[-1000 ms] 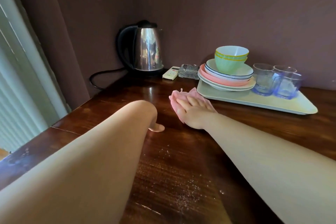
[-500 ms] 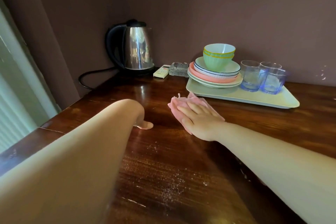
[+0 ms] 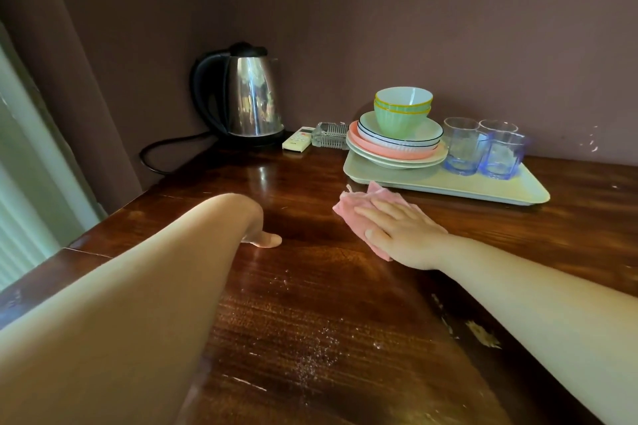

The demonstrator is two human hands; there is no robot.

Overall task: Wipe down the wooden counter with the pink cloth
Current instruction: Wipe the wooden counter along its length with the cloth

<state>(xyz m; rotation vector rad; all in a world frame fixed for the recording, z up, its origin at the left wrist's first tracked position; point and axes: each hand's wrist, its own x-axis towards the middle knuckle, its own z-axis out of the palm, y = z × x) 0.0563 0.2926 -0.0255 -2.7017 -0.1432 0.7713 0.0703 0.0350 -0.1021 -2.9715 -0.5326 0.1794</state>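
The pink cloth lies bunched on the dark wooden counter, just in front of the pale tray. My right hand lies flat on top of the cloth with straight fingers pressing it down. My left hand rests on the counter to the left of the cloth; the wrist bends down and hides most of it, only a thumb or fingertip shows. Pale dusty specks mark the wood nearer to me.
A pale green tray at the back right carries stacked plates, green bowls and blue glasses. A steel kettle with a cord, a white remote and a glass dish stand by the wall.
My right hand has slid the pink cloth to the right along the tray's front. The left hand has stayed planted on the counter.
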